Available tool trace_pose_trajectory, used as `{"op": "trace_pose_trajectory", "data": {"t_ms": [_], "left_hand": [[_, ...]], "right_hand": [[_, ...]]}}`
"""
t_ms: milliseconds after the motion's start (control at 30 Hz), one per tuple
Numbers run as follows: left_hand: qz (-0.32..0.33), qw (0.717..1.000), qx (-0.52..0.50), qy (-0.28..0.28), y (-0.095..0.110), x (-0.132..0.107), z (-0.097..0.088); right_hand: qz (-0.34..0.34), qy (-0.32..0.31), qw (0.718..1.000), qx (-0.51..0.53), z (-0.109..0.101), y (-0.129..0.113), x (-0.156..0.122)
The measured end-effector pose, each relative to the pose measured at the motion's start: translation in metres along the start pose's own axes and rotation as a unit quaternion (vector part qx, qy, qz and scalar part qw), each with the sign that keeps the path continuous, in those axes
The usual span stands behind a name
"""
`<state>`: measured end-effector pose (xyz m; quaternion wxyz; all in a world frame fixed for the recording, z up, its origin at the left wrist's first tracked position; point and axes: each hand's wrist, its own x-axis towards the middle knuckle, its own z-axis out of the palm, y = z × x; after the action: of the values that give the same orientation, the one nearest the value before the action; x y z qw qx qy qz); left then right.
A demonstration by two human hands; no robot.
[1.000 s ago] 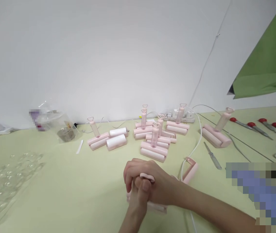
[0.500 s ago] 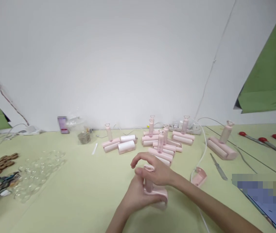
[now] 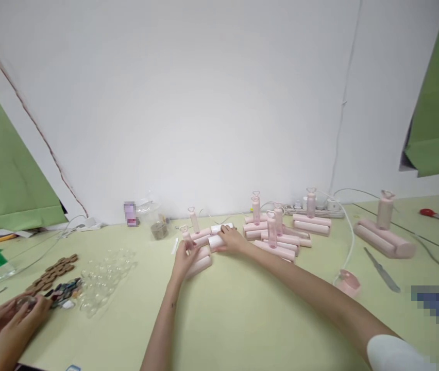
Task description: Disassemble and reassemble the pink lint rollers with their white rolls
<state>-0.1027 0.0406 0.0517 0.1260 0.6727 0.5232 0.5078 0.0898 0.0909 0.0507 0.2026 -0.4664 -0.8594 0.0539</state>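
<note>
My left hand (image 3: 183, 260) is closed around a pink lint roller (image 3: 200, 265) that rests on the table, its clear handle upright and partly hidden by my fingers. Further right, my right hand (image 3: 233, 239) grips a white roll (image 3: 215, 242) from above with curled fingers. Behind that roll lies a second white roll (image 3: 221, 228). Another pink lint roller (image 3: 193, 221) stands just behind the one in my left hand. Several more pink lint rollers (image 3: 275, 250) are grouped to the right of my right hand.
At the left, another person's hands (image 3: 24, 314) hold something small near coloured stones (image 3: 65, 292), brown pieces (image 3: 53, 270) and clear domes (image 3: 105, 281). To the right are a large pink roller (image 3: 384, 239), a metal blade (image 3: 382, 270), a pink cup-like part (image 3: 348, 283) and a white cable (image 3: 351, 226).
My hands have moved forward, away from me, with the lint roller, which now rests on the table by the others. My right hand has left its handle and taken hold of a white roll.
</note>
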Motion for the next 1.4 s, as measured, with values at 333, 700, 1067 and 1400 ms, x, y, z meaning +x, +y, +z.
{"op": "trace_pose_trajectory", "data": {"t_ms": [333,700,1067,1400], "left_hand": [[0.076,0.971,0.020,0.225,0.025,-0.021,0.005],[-0.105,0.914,0.016,-0.391,0.148,-0.055,0.060],[-0.121,0.888,0.047,-0.441,0.155,-0.027,0.055],[-0.170,0.901,-0.357,-0.177,0.095,-0.048,0.044]], "right_hand": [[0.116,0.040,0.985,0.125,-0.021,-0.006,-0.022],[0.305,-0.049,0.567,0.764,-0.054,-0.046,-0.168],[0.345,-0.027,0.287,0.893,-0.052,-0.036,-0.191],[0.317,0.021,0.279,0.906,-0.046,-0.017,-0.192]]}}
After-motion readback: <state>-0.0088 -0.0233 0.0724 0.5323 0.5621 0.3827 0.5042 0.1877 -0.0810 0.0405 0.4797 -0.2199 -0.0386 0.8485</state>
